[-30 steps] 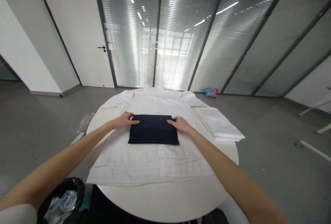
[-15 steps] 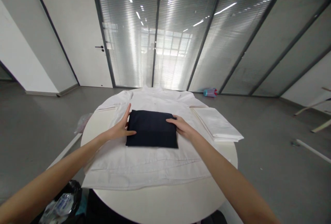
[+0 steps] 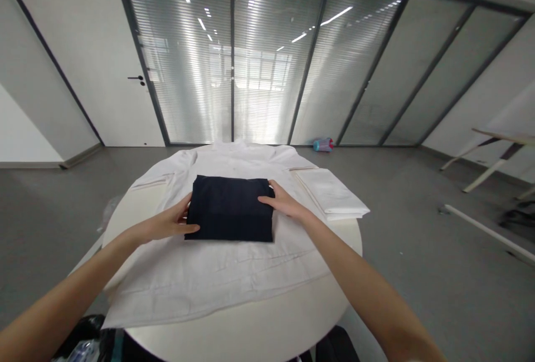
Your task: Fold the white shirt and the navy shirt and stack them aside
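A folded navy cloth [image 3: 229, 211], a flat rectangle, is between my hands above a white garment [image 3: 251, 264] spread over a round table. At its left edge my left hand [image 3: 173, 221] grips it, thumb on top near the front corner and the other fingers behind or under the edge. My right hand [image 3: 283, 200] holds the right edge with the thumb on top; its other fingers are mostly hidden. I cannot tell whether the cloth touches the garment beneath.
The round white table [image 3: 234, 334] shows bare along its front rim. A folded white cloth [image 3: 334, 195] overhangs its right edge. A bag-lined bin [image 3: 86, 345] stands at lower left. Beyond are a glass partition [image 3: 263, 72], a blue and red item [image 3: 322, 145] on the floor and another table [image 3: 501, 136].
The view has turned to the right. My left hand's raised finger has come down to the navy cloth's edge, and that hand sits nearer the front corner. The cloth looks slightly larger.
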`<state>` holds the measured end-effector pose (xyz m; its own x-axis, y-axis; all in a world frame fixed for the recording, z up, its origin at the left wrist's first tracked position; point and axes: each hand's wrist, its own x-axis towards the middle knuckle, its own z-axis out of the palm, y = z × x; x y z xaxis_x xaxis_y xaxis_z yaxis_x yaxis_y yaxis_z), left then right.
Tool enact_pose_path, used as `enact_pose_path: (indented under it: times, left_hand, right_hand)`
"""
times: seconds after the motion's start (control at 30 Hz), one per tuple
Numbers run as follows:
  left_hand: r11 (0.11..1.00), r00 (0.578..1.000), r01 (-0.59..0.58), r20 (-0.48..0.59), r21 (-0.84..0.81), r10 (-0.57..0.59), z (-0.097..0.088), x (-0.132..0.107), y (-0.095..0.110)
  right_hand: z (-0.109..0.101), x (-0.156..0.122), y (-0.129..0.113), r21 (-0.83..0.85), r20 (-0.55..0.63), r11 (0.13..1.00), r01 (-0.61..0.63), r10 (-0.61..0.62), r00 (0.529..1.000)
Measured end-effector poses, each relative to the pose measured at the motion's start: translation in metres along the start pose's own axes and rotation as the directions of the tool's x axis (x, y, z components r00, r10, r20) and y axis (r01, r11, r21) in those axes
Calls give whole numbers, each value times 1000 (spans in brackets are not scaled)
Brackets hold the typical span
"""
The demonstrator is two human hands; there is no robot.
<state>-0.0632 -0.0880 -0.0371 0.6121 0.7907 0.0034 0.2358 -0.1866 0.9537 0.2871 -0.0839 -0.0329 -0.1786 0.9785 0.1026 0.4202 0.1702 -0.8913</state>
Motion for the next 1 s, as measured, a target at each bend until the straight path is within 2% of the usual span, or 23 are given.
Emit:
enact_pose_path:
  times: [0.07, 0.13, 0.2, 0.23, 0.33, 0.4, 0.47, 0.57, 0.67, 0.77, 0.83, 0.93, 1.0]
  left_hand:
    - [997, 999, -47, -13, 67, 48, -1, 15, 10]
    - [997, 999, -51, -6, 50, 52, 2, 42, 25]
    - [997, 1000, -8, -16, -71, 7, 13, 83, 44]
    - [986, 999, 18, -42, -165, -25, 22, 107, 54]
    - [871, 981, 31, -152, -490, -120, 65, 187, 83]
    - [791, 981, 12, -146, -611, -128, 101, 238, 100]
    - [756, 979, -30, -173, -654, -111, 137, 283, 111]
    - [749, 974, -51, -199, -661, -110, 179, 331, 115]
    - [769, 964, -7, -208, -639, -164, 203, 357, 99]
    - [807, 949, 68, -212, -587, -234, 212, 365, 74]
    - [834, 943, 99, -216, -542, -253, 214, 366, 60]
    - [880, 946, 87, -238, -466, -220, 216, 365, 48]
    - [915, 946, 61, -269, -398, -181, 216, 365, 46]
  right_hand:
    - [-12, -9, -1, 16, -39, 1000, -16, 17, 999]
    - [-29, -19, -2, 41, -121, 996, -76, 81, 989]
    - [-53, -31, -1, 114, -253, 983, -141, 166, 953]
    - [-67, -37, 0, 173, -334, 971, -162, 213, 918]
    - [-113, -54, 11, 379, -556, 918, -115, 326, 765]
    - [-142, -64, 21, 476, -649, 879, -25, 370, 664]
    - [-166, -73, 33, 524, -693, 851, 40, 398, 602]
    - [-186, -84, 52, 548, -712, 835, 46, 437, 550]
    - [-187, -91, 72, 571, -694, 820, -35, 505, 513]
    - [-180, -95, 91, 609, -641, 785, -113, 571, 512]
    - [-176, -96, 101, 604, -639, 789, -111, 563, 525]
    - [-175, -97, 110, 539, -688, 838, -86, 497, 529]
    - [-177, -99, 110, 460, -713, 875, -151, 465, 524]
